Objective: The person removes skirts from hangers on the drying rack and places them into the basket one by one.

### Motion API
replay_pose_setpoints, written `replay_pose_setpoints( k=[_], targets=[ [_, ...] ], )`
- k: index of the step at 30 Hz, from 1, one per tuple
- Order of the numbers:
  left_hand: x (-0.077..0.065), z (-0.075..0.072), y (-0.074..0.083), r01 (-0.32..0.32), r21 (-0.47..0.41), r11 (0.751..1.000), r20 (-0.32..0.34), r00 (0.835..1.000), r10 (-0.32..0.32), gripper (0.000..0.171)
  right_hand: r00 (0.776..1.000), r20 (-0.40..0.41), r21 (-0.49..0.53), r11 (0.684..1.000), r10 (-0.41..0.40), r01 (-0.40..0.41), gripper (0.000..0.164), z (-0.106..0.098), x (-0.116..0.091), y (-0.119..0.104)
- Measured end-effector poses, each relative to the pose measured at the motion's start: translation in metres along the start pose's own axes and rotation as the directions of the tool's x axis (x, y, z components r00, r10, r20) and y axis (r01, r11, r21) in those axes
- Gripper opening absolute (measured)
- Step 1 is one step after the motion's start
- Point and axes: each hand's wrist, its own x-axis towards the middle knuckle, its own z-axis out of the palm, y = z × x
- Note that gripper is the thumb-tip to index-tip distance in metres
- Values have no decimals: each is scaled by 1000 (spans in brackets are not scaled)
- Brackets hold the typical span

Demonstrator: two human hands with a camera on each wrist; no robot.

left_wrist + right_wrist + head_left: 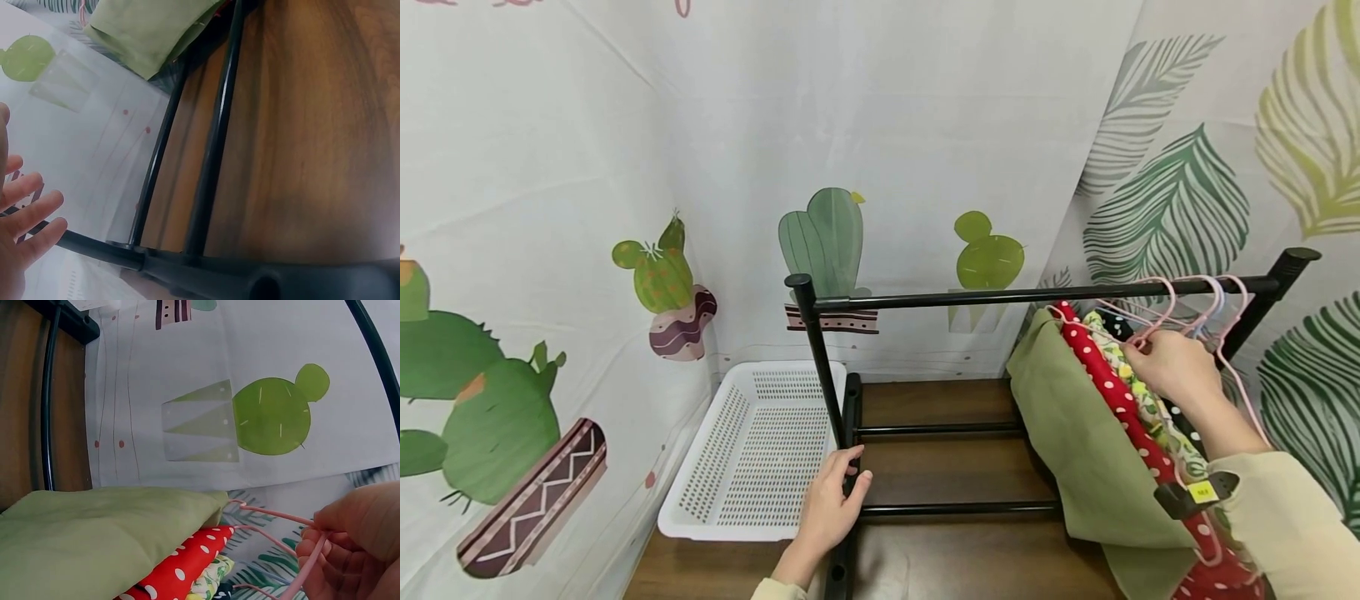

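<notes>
the right hand (1172, 367) pinches a slim pink hanger (306, 572), its upper end hard to pick out. left of and below this grip hang a sage-green cloth garment (1075, 450) and, partly covered, a red white-dotted garment (190, 559). the left hand (831, 504), fingers spread, is beside a black tubular rack post (822, 367); whether they touch i cannot tell.

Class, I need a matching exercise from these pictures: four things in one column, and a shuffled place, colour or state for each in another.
Column one
1. right hand
2. basket
3. left hand
4. green garment

Column two
A. white, with many small holes
B. hanging beside the red dotted garment
C. pinching a pink hanger
D. near the left post of the black rack

Pairs: 1-C, 2-A, 3-D, 4-B
</notes>
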Motion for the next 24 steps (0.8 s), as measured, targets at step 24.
replay_pose_setpoints(
  k=[24],
  targets=[
    [-15,17,4,25,-81,996,21,1000,-23,20,985,-92,-28,990,-143,141,34,2,4,-11]
  ],
)
